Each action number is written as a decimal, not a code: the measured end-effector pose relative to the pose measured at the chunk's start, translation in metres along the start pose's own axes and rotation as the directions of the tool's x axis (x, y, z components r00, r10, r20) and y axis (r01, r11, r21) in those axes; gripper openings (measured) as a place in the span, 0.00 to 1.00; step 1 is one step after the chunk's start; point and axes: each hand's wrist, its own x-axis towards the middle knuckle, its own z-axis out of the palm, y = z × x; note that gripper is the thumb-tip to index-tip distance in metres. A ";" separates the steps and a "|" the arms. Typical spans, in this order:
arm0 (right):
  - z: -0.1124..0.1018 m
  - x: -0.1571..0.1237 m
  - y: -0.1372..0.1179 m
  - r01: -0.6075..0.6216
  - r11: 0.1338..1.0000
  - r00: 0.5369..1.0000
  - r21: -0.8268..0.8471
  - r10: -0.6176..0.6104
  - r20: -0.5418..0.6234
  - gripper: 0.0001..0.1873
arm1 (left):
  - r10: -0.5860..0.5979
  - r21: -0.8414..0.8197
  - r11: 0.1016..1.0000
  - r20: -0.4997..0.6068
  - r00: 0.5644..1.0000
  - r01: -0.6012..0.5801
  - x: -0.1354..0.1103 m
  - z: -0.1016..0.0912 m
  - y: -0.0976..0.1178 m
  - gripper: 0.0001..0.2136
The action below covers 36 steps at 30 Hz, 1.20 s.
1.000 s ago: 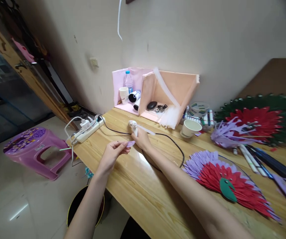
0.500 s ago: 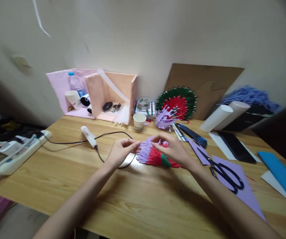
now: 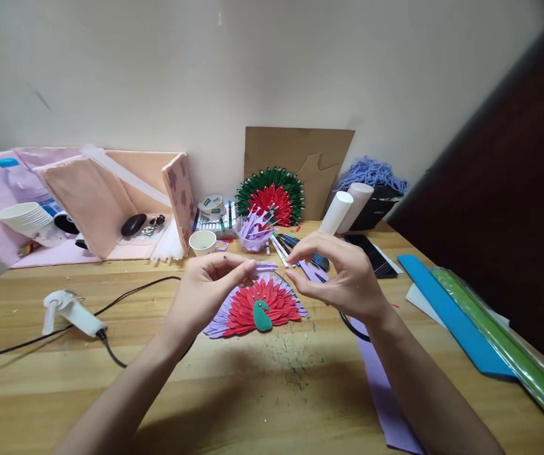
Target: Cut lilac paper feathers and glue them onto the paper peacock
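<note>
Between thumb and fingers, my left hand pinches a thin purple strip, seemingly foam or felt, pointing right. My right hand is just right of the strip's tip, thumb and fingers apart with nothing visible between them. Below both hands a fan-shaped peacock craft lies flat on the table; it has a green body, red inner feathers and purple outer ones. Part of its upper left is behind my left hand. A purple sheet lies under my right forearm, and a black scissor handle shows beside it.
A white glue gun with a black cord lies left. Behind stand a paper cup, a bowl of purple scraps and a green-and-red fan craft. Blue sheet and green roll lie right.
The view has swung right. My hands have risen off the peacock craft, uncovering more of it. The purple strip now shows clearly in my left hand, and my right fingers have spread.
</note>
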 end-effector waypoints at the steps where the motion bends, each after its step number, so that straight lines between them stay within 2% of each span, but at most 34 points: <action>1: 0.001 0.000 0.001 0.010 1.000 1.000 -0.002 -0.010 -0.006 0.04 | -0.002 0.011 1.000 0.004 1.000 0.002 0.000 -0.001 -0.001 0.07; 7: 0.006 0.000 0.001 0.056 0.998 0.998 -0.010 -0.056 0.020 0.06 | -0.011 0.032 0.999 0.026 1.000 0.010 -0.001 -0.005 -0.008 0.08; 14: 0.010 -0.001 0.000 0.053 0.999 0.998 -0.001 -0.052 0.030 0.04 | -0.045 0.005 0.999 0.047 0.998 0.045 -0.002 -0.002 -0.009 0.06; 36: 0.011 -0.001 0.003 0.068 0.998 0.997 0.004 -0.068 0.032 0.03 | -0.050 -0.002 0.999 0.055 0.997 0.050 -0.002 -0.001 -0.009 0.07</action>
